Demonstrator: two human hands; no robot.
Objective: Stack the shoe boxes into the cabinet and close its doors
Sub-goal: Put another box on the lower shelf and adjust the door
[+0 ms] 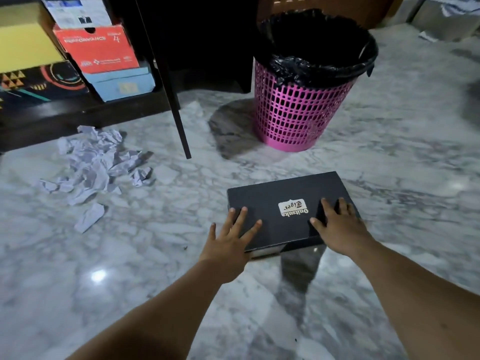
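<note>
A black shoe box (278,196) with a gold label lies flat on the marble floor in front of me. My left hand (231,240) rests spread on the lid's near left corner. My right hand (337,227) lies flat on the lid's right end, fingers apart. Neither hand wraps the box. At the upper left the dark cabinet (85,113) stands with its door (168,81) swung open. Inside it sit a red box (98,48), a light blue box (122,83) under it, a white box (78,11) on top, plus a yellow box (23,45) and a black patterned box (36,84).
A pink mesh waste bin (298,110) lined with a black bag stands just beyond the black box, right of the cabinet door. Crumpled white paper (96,165) is strewn on the floor to the left, in front of the cabinet.
</note>
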